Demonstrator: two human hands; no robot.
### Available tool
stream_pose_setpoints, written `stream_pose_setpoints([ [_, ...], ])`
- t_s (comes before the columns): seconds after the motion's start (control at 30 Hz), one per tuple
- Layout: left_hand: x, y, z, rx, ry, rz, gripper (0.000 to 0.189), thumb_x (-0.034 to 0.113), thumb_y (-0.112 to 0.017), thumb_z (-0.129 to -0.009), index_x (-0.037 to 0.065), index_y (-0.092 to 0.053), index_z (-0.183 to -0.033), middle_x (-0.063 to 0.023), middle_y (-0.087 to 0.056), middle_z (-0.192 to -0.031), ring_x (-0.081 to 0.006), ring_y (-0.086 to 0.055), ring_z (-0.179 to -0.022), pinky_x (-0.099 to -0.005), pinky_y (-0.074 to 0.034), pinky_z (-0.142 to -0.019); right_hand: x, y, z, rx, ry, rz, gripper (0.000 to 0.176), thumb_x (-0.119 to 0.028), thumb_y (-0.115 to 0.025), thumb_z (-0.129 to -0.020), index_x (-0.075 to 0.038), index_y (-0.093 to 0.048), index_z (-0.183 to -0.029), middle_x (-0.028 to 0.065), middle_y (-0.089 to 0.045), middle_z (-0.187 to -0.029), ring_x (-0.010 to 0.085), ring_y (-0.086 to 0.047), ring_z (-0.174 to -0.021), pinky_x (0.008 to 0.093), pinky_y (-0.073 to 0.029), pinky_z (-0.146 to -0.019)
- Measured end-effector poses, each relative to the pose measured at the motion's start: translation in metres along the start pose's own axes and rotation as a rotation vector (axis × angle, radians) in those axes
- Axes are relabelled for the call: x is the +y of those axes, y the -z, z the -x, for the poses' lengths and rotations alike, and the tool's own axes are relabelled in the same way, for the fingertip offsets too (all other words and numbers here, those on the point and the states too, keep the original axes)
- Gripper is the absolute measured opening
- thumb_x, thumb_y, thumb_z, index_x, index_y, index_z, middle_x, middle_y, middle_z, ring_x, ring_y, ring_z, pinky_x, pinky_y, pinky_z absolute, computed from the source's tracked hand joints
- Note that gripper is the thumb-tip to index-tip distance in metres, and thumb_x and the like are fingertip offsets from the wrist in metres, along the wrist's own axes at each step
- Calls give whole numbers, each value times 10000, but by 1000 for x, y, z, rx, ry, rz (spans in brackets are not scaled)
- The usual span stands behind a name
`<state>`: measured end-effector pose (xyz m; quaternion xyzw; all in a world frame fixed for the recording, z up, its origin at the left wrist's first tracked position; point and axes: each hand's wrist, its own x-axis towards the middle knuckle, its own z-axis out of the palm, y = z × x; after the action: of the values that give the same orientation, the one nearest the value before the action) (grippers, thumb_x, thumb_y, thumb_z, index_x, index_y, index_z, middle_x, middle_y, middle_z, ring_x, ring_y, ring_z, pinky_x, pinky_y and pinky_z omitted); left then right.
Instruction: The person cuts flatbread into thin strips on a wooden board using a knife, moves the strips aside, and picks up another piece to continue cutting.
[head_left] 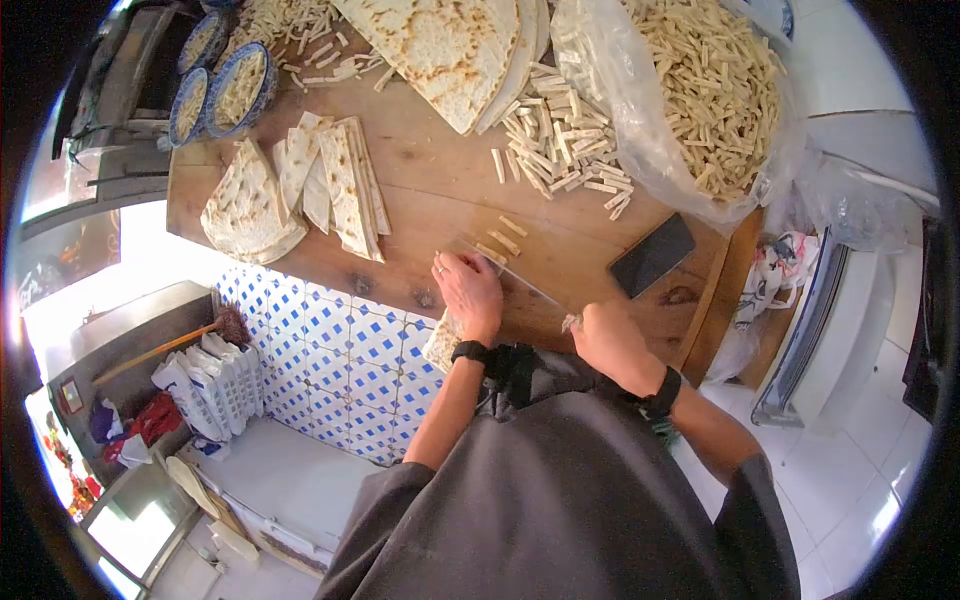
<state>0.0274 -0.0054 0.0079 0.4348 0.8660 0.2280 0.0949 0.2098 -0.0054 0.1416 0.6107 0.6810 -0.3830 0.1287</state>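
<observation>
My right hand (612,345) is closed round the handle of a knife (535,288), whose thin blade points up and left across the wooden table. Under my left hand (470,290) lies a stack of flatbread strips (442,343), which sticks out below the palm. The fingers of that hand are bent and pressed on the bread beside the blade. Just beyond the blade lie a few cut bread sticks (508,233). Most of the bread under my left hand is hidden.
On the wooden table (420,210) are flatbread wedges (255,205), large folded flatbreads (440,50), a pile of cut sticks (560,130) and a black phone (652,256). A plastic bag of cut pieces (715,100) stands at the upper right, patterned bowls (240,90) at the upper left.
</observation>
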Motion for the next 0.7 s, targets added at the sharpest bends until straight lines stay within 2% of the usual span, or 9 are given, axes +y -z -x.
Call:
stream_pose_setpoints([
  [0.13,-6,-5,1,84,-71,-27,193,135,-542,-890,-37,-466,-845,-215,-505,-878,-391,-497,-885,-480,-401,-786,-3,10,-2,-99,5,3,263,-188,-600,-855,60,-661,-789,286,-646,-804,449,-649,-768,507,-534,-703],
  [0.23,-3,-2,0,15,2,35,205,141,-558,-884,-36,-472,-830,-249,-523,-921,-418,-502,-921,-494,-400,-810,-9,16,-6,-115,-27,-28,249,-163,-597,-850,73,-657,-797,299,-640,-815,448,-648,-772,509,-529,-697],
  [0.27,-3,0,1,1,5,35,205,141,-558,-884,-36,-472,-830,-249,-523,-921,-418,-502,-921,-494,-400,-810,-8,15,-8,-107,-9,-58,296,-184,-592,-872,91,-631,-770,311,-616,-771,468,-624,-754,511,-505,-676],
  [0.33,0,0,2,54,-31,56,185,91,-571,-839,-64,-469,-844,-345,-527,-1006,-484,-496,-970,-527,-411,-848,-7,16,-12,-104,-9,-82,350,-205,-586,-895,109,-605,-743,322,-592,-727,487,-600,-736,513,-481,-656],
  [0.4,2,2,1,34,-24,73,179,85,-571,-837,-61,-467,-835,-339,-524,-988,-484,-495,-948,-527,-411,-832,-7,16,-17,-103,62,-72,344,-206,-583,-899,104,-607,-752,320,-592,-737,485,-599,-741,516,-473,-651],
  [0.53,1,2,0,-9,18,95,175,73,-569,-836,-61,-458,-815,-322,-511,-951,-475,-491,-906,-523,-409,-790,-19,20,-27,-150,53,-46,337,-209,-585,-897,94,-612,-751,314,-595,-735,482,-600,-735,511,-476,-648],
  [0.6,-1,2,1,-22,27,96,171,70,-568,-836,-59,-458,-814,-316,-510,-947,-472,-491,-905,-521,-409,-787,-21,11,-33,-99,77,-4,325,-218,-596,-884,74,-622,-743,292,-609,-712,465,-615,-721,499,-484,-647],
  [0.7,-3,1,1,-36,40,111,164,64,-568,-836,-52,-457,-809,-300,-504,-926,-466,-492,-901,-516,-409,-785,-39,3,-49,-153,-8,36,300,-227,-613,-864,58,-628,-773,278,-630,-752,445,-631,-749,491,-496,-667],
])
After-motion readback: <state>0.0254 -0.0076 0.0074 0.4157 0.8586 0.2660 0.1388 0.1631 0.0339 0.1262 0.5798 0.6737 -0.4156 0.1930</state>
